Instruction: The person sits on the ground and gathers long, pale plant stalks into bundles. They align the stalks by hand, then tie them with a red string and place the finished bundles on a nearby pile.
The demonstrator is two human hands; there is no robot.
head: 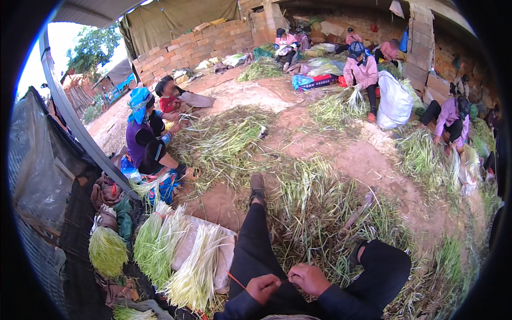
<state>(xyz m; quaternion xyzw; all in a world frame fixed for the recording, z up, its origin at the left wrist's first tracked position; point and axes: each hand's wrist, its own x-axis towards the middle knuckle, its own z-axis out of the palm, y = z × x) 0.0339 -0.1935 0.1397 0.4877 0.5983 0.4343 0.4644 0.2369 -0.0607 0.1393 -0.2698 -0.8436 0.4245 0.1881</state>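
Note:
Over my lap, my left hand (264, 287) pinches a thin red tie (236, 279), one end of which sticks out up and to the left. Close beside it, my right hand (309, 279) has its fingers closed on the tie's other end, and a short stretch shows between the hands. To the left, a loose bundle of pale yellow-green leafy stalks (196, 268) lies on a whitish sack (226, 256). Against it rest greener bundles (154, 244), one bound with a red tie near its top. Beyond my knees spreads a heap of long green stalks (308, 200).
At left, a person in a blue headscarf (140, 136) sits by another stalk heap (228, 140), near a child in red (167, 102). Several people in pink tops sit farther off, one next to a white sack (394, 100). A metal post (80, 116) slants along the left.

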